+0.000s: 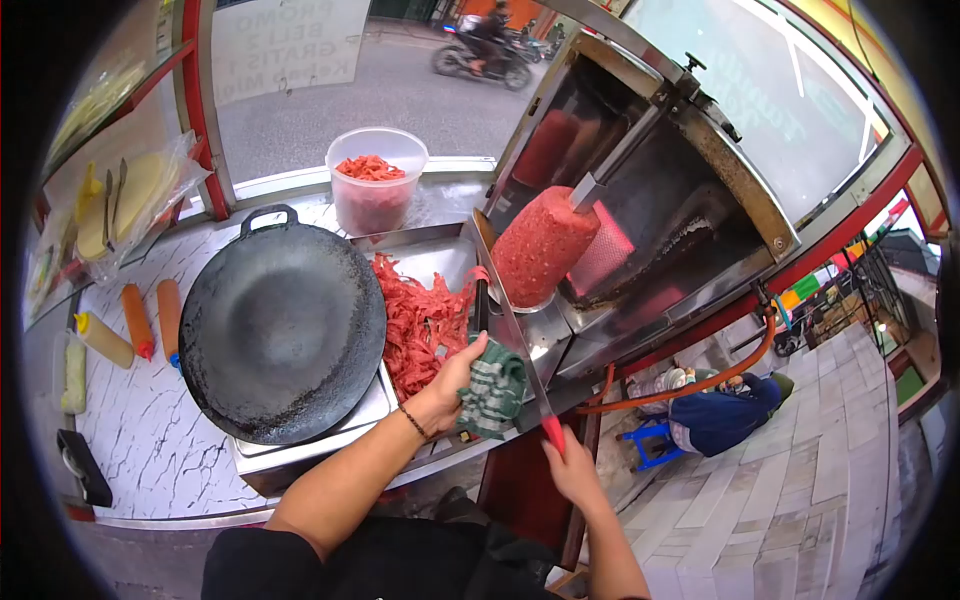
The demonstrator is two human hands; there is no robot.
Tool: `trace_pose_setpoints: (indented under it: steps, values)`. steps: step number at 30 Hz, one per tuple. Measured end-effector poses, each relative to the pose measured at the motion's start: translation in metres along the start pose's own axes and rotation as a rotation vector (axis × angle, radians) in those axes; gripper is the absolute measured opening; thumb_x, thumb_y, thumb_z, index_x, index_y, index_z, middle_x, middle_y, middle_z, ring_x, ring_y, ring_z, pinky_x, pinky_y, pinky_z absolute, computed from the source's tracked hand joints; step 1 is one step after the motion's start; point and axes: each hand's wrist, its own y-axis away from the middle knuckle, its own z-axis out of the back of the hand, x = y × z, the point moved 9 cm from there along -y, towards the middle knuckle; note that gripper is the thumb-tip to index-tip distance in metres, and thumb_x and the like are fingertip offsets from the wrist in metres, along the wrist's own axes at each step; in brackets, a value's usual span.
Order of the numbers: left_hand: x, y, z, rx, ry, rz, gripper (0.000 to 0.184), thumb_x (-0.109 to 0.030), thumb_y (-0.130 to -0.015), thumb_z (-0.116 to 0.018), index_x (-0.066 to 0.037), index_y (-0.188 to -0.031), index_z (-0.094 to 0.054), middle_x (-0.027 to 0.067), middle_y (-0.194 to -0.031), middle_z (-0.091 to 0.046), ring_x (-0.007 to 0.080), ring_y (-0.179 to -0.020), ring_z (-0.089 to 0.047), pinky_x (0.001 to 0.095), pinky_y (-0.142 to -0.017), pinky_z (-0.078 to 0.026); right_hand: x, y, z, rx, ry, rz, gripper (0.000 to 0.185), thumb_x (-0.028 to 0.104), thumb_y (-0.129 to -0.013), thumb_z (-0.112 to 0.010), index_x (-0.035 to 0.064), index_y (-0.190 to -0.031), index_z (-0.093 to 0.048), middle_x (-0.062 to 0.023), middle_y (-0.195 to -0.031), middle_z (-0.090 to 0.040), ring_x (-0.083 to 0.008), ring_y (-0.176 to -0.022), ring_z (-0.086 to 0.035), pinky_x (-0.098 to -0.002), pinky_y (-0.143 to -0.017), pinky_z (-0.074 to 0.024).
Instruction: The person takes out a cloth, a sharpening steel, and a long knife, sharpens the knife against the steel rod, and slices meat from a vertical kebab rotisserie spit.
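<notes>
My right hand (575,470) is closed round the red handle of a long knife (530,368). Its blade points up and away, passing close to the near side of a red meat cone (535,250) on a spit. My left hand (452,385) grips a green-and-white striped cloth (492,388). A dark handle (481,308) rises just above that hand; whether the fingers hold it too is hidden. Shaved red meat (420,320) lies heaped in a metal tray (440,250) beyond my left hand.
A black griddle pan (285,325) sits left of the tray. Behind it stands a clear tub (375,185) of meat strips. Sauce bottles (137,318) stand at left. The upright grill (690,210) backs the cone. A seated person (725,412) and an orange hose (700,388) are at right.
</notes>
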Motion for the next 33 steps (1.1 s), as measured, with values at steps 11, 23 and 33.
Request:
trace_pose_setpoints:
  steps: [11,23,33]
  values:
    - [0.032,0.047,0.011,-0.083,-0.081,0.077,0.047,-0.047,-0.1,-0.042,-0.006,-0.095,-0.064,0.0082,-0.088,-0.07,0.0188,-0.073,-0.069,0.0333,-0.067,-0.057,0.002,0.04,0.085,-0.002,-0.138,0.009,0.035,0.019,-0.093,-0.06,0.0037,-0.124,-0.055,-0.0116,-0.083,-0.063,-0.0193,-0.076,-0.061,-0.0333,-0.071,-0.0478]
    - [0.029,0.04,0.006,-0.083,-0.684,-0.312,0.045,-0.04,-0.103,-0.039,0.0,-0.111,-0.056,0.0069,-0.099,-0.063,0.0136,-0.091,-0.057,0.0305,-0.085,-0.047,0.058,-0.082,-0.02,-0.379,-0.302,0.286,0.026,0.018,-0.096,-0.054,0.0014,-0.116,-0.052,-0.0202,-0.085,-0.065,-0.0353,-0.076,-0.066,-0.0425,-0.067,-0.0494]
    - [0.017,0.016,0.01,-0.121,-0.624,-0.296,0.044,-0.041,-0.102,-0.042,0.0,-0.097,-0.057,0.0047,-0.086,-0.064,0.013,-0.077,-0.058,0.0311,-0.075,-0.048,0.033,-0.074,-0.034,-0.203,-0.413,0.21,0.028,0.015,-0.095,-0.054,0.0038,-0.12,-0.05,-0.0263,-0.091,-0.064,-0.0443,-0.094,-0.064,-0.0434,-0.073,-0.0497]
